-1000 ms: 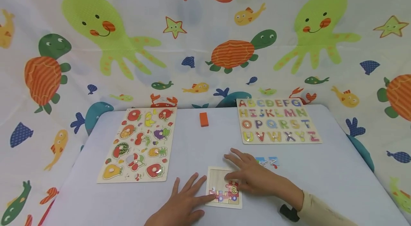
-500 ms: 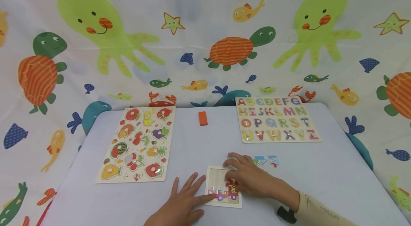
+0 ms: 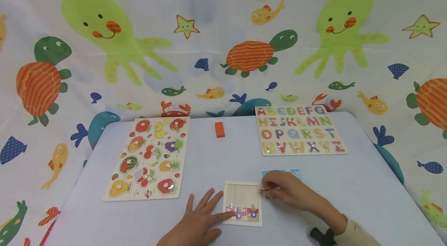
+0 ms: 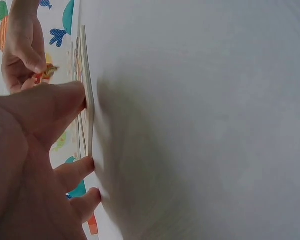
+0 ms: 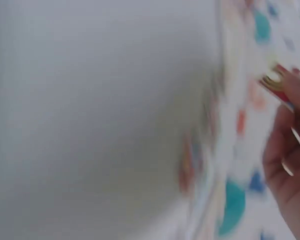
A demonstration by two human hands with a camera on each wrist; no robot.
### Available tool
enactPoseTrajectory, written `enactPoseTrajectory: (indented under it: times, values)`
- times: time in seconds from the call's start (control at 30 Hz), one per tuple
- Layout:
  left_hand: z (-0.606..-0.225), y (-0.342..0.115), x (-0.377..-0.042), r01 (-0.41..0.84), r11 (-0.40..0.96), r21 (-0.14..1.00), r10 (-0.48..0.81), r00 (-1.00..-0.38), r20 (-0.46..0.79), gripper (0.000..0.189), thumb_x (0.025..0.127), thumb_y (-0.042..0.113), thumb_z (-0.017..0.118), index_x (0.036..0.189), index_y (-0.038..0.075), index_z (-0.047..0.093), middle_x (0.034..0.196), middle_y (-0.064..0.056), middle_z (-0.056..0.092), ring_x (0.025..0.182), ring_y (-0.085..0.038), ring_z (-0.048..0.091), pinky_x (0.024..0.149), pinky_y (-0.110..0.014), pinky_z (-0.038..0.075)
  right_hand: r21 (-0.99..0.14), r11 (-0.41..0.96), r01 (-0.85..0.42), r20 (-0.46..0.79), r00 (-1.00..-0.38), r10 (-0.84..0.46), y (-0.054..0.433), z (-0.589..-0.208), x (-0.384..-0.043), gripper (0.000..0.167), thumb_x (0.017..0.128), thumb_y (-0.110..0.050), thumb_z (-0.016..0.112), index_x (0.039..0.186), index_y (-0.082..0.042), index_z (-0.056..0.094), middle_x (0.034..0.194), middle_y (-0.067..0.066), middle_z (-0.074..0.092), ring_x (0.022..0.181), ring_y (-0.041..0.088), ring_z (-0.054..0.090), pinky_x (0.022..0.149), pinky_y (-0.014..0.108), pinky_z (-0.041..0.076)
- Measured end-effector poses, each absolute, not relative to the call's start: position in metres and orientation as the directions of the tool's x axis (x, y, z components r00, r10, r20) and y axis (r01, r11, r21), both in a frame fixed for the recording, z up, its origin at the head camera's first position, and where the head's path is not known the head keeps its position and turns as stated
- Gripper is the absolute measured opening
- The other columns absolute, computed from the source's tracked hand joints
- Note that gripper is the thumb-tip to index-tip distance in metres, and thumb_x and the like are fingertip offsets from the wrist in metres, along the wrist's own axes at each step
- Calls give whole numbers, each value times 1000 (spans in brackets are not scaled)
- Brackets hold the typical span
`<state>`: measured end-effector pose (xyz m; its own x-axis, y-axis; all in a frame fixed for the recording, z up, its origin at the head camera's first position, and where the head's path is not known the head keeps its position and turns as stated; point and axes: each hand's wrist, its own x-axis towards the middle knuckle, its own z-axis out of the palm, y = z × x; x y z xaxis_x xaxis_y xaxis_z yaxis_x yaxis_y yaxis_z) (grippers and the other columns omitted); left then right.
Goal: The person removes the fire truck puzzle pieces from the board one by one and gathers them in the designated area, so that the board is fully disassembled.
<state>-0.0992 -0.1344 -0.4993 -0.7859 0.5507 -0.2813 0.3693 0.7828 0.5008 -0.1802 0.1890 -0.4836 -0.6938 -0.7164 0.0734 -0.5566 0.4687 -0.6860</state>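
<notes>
We note a bare left hand (image 3: 199, 220), a bare right hand (image 3: 290, 187), a cream right sleeve (image 3: 354, 234) and, beside its cuff, a black, rounded device (image 3: 318, 236).

The puzzle tray (image 3: 242, 194) looks wooden, the tabletop (image 3: 213, 162) smooth and matt, the backdrop (image 3: 214, 40) cloth.

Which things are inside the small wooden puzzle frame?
Puzzle pieces line the near side of the frame, with bare wood beyond. What the left hand covers there cannot be seen.
</notes>
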Motion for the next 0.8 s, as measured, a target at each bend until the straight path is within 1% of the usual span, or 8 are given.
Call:
enactPoseTrajectory:
  times: [0.07,0.13,0.23,0.33,0.4,0.53,0.63,0.8]
  values:
    - [-499,-135,-99,372,783,499,550,-788,-277,53,93,31,75,142,44,59,166,0,30,155,-35,17,112,-79,10,-712,494,-499,30,-725,-689,211,-476,-186,14,94,-9,73,96,-22,66,87,-16,60,80,3,55,70,22,49]
    - [-499,-136,-99,371,784,497,549,-790,-275,53,93,31,75,142,44,59,166,-1,31,154,-36,17,112,-79,10,-711,532,-460,-26,-739,-674,232,-470,-190,15,93,-10,75,93,-21,65,83,-16,58,79,3,54,67,22,47]
    - [-499,-137,-99,367,786,499,545,-791,-277,53,93,31,75,142,43,60,166,-2,31,154,-36,17,112,-79,9,-692,574,-438,-101,-729,-677,255,-467,-195,15,91,-10,76,88,-20,65,78,-16,54,77,3,53,63,23,44]
    - [-500,-138,-99,365,783,504,546,-792,-274,52,93,31,75,141,43,60,166,-2,31,154,-37,17,112,-79,8,-659,614,-434,-172,-708,-685,265,-470,-197,17,90,-13,78,85,-22,64,76,-17,51,75,1,52,62,24,43]
    - [-500,-138,-100,367,779,508,549,-791,-270,52,93,30,75,142,42,60,166,-3,30,154,-37,16,112,-79,8,-622,649,-438,-208,-706,-677,267,-473,-198,19,89,-16,79,84,-25,63,74,-18,51,75,1,51,64,23,42]
    - [-501,-137,-100,363,775,518,549,-791,-269,52,93,30,74,141,43,60,166,-3,31,154,-37,16,112,-79,7,-531,702,-475,-210,-728,-652,263,-477,-200,20,88,-14,80,85,-26,65,75,-18,50,78,3,48,66,23,42]
    - [-502,-136,-99,361,771,524,550,-792,-263,52,93,30,74,141,42,61,166,-3,31,154,-37,16,112,-79,7,-483,717,-503,-187,-741,-645,260,-477,-201,19,87,-12,81,90,-26,68,81,-18,52,81,5,48,68,23,47]
    - [-503,-135,-99,366,771,521,552,-792,-260,52,93,30,74,141,42,60,166,-3,31,154,-37,17,112,-79,8,-434,732,-525,-171,-750,-639,259,-477,-202,20,86,-13,82,97,-27,72,91,-18,54,86,5,49,75,24,52]
